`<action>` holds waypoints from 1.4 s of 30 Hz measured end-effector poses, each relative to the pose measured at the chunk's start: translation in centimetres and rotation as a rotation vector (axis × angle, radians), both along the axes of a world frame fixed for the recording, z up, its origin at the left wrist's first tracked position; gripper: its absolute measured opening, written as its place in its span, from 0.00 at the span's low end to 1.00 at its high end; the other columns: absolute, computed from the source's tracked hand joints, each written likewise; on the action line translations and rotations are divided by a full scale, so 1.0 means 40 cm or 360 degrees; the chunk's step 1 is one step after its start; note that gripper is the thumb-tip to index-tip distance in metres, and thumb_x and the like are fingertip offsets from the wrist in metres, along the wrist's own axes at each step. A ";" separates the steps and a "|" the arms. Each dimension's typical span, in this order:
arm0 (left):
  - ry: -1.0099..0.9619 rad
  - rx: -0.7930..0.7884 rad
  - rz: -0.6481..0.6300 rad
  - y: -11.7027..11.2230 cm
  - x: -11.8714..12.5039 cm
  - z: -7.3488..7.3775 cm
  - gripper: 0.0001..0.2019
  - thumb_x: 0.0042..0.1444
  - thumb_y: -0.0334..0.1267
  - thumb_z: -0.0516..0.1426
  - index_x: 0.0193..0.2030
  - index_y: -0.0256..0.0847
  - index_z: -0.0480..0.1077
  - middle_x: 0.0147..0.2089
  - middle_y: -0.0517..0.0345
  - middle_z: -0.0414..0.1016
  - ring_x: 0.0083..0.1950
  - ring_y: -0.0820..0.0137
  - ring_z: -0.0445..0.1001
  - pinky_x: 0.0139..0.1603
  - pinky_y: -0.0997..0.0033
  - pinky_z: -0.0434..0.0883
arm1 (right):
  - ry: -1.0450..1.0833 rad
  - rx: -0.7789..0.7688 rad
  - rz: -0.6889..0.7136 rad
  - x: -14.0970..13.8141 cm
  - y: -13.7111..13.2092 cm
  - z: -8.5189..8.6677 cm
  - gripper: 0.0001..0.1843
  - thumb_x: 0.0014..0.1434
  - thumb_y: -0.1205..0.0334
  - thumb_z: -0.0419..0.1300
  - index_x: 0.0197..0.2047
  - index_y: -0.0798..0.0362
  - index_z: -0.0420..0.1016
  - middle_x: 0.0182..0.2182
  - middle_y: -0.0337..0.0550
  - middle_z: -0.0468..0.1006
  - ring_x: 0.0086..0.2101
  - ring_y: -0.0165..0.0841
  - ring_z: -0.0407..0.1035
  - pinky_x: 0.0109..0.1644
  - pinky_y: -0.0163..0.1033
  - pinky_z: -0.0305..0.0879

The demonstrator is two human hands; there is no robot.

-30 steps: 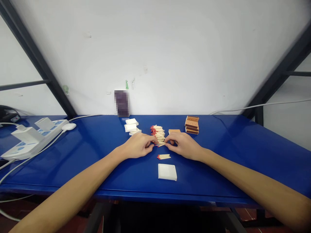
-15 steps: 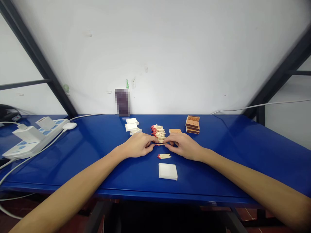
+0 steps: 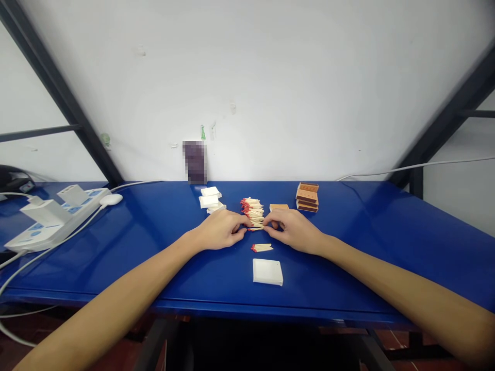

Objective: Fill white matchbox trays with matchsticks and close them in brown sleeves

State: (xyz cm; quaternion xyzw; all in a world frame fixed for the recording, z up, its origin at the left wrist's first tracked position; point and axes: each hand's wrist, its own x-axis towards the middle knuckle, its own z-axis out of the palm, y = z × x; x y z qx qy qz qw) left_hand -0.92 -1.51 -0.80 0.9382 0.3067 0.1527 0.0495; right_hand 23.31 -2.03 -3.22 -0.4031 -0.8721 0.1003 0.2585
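Blue table (image 3: 386,221) before us. Matches (image 3: 253,210) look light, stiff, snappable; best pinched mid-stick. Left hand (image 3: 221,230), right hand (image 3: 296,231) flank nearest ones; we can't tell whether either pinches.

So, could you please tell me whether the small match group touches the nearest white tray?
Apart: the head view shows a strip of blue tabletop between the small match group and the white tray.

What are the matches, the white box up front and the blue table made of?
Matches: likely wood, matte; slim pale sticks with red heads.
White box: perhaps card, smooth and fairly matte; thin, plain white sides.
Table: possibly painted metal or laminate; glossy blue top reflecting light.
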 end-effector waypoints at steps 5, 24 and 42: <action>0.0005 -0.0024 0.0001 0.000 0.000 0.000 0.12 0.57 0.30 0.54 0.45 0.41 0.77 0.28 0.62 0.75 0.27 0.73 0.69 0.31 0.74 0.60 | -0.0006 -0.0023 -0.0026 0.000 0.001 0.001 0.05 0.60 0.64 0.59 0.35 0.52 0.76 0.25 0.37 0.72 0.25 0.29 0.62 0.30 0.35 0.55; 0.0014 0.0029 -0.0039 0.000 -0.001 -0.001 0.13 0.59 0.30 0.54 0.47 0.42 0.76 0.29 0.62 0.75 0.28 0.73 0.70 0.31 0.73 0.61 | 0.0003 -0.0002 0.0001 0.004 0.002 -0.002 0.05 0.59 0.65 0.58 0.35 0.51 0.76 0.24 0.37 0.72 0.25 0.29 0.63 0.30 0.35 0.56; -0.0042 0.0089 0.0175 0.000 0.006 -0.002 0.08 0.61 0.36 0.55 0.43 0.40 0.74 0.23 0.64 0.70 0.26 0.72 0.69 0.32 0.72 0.60 | 0.0063 0.0005 0.0011 -0.001 0.003 -0.003 0.04 0.59 0.66 0.57 0.34 0.52 0.74 0.24 0.36 0.71 0.24 0.28 0.62 0.30 0.35 0.56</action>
